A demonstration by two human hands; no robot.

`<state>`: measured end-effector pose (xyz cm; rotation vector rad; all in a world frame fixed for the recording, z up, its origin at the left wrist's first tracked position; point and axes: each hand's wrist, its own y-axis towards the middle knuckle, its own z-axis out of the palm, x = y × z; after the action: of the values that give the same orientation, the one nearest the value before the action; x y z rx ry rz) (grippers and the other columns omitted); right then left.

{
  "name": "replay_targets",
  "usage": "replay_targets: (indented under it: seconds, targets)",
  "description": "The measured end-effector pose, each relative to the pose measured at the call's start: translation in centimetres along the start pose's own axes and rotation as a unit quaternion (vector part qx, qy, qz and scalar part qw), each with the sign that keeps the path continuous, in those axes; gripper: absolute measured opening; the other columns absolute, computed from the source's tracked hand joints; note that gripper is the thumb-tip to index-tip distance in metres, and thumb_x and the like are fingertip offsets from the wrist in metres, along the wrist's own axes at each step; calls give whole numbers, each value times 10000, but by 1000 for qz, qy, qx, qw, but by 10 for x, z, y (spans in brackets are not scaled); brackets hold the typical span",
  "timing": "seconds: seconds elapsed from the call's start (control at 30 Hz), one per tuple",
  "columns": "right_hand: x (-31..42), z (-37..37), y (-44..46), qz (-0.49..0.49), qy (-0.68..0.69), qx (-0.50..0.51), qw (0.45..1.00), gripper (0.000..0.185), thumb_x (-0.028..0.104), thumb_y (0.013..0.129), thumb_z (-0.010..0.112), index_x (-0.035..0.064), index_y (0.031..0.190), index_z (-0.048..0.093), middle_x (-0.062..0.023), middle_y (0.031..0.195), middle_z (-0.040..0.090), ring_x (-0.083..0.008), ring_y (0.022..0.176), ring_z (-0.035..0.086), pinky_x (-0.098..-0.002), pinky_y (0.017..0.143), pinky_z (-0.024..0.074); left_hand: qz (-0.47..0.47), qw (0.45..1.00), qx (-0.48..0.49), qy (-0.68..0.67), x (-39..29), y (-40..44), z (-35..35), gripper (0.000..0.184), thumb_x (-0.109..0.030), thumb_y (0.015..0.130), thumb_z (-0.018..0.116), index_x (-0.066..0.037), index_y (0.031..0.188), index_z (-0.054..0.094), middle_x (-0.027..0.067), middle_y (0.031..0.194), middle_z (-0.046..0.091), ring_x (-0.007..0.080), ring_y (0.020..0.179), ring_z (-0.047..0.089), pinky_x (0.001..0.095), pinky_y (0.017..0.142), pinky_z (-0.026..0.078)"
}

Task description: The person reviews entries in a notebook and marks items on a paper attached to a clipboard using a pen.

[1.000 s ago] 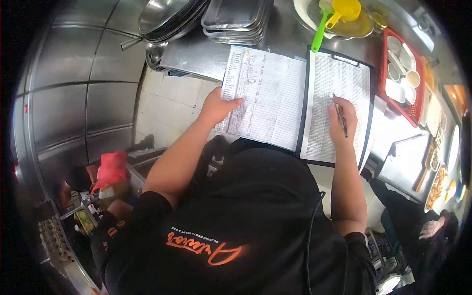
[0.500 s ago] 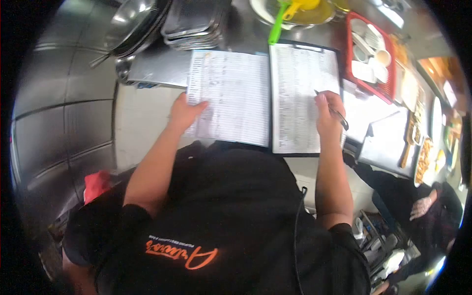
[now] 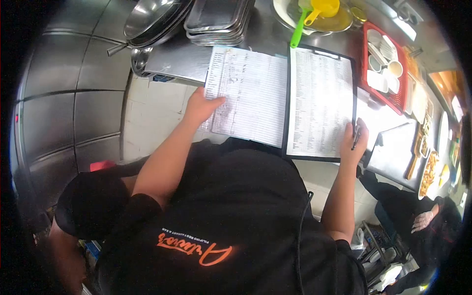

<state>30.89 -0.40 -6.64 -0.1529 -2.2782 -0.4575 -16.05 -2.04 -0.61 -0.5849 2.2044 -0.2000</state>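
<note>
Clipboard [image 3: 314,158], long axis running forward, lies with its lower right edge at the right hand [image 3: 355,140], which pinches a pen [image 3: 356,136], while the left hand [image 3: 201,107] clasps the adjoining notebook [image 3: 250,96] by its left edge.

single head-worn view, looking forward and steeply down (fisheye-wide, black at the corners): wearer's torso [image 3: 236,196] fills the bottom, left hand [image 3: 202,107] and right hand [image 3: 355,143] mid-frame, worktop [image 3: 172,64] beyond.

Stacked metal trays [image 3: 215,17], yellow scoop [image 3: 326,7], red basket [image 3: 398,101] of white dishes [image 3: 377,81]
</note>
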Motion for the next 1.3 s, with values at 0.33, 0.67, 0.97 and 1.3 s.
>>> replay_targets:
  seconds: [0.33, 0.67, 0.97, 1.3]
  targets:
    - [20, 4, -16, -103, -69, 70, 990, 475, 153, 873, 789, -8, 1283, 611, -237, 1265, 621, -416, 1176, 561, -490, 1040, 428, -9, 999, -24, 38, 10, 4, 1, 603, -283, 757, 919, 43, 1201, 673, 177, 1097, 777, 251, 999, 750, 359, 908, 567]
    - [46, -2, -8, 21, 105, 22, 994, 296, 161, 928, 742, -39, 1139, 685, -202, 1045, 696, -262, 933, 665, -365, 846, 525, 8, 996, -38, 78, 11, 6, 5, 634, -298, 752, 916, 63, 1195, 642, 211, 1112, 755, 318, 1032, 734, 412, 914, 561]
    - [61, 19, 17, 93, 255, 131, 954, 235, 212, 996, 728, 6, 1109, 730, -55, 906, 723, -136, 835, 641, -292, 802, 520, 8, 998, -27, 59, 16, 8, 2, 622, -302, 760, 910, 50, 1195, 639, 212, 1112, 749, 332, 1040, 729, 422, 923, 556]
    - [47, 56, 7, -57, 151, 107, 981, 298, 163, 943, 732, 13, 1194, 673, -142, 1107, 706, -279, 990, 679, -373, 896, 531, 6, 997, -43, 61, 11, 4, 4, 691, -325, 725, 932, 56, 1204, 613, 220, 1111, 758, 336, 1039, 741, 408, 927, 567]
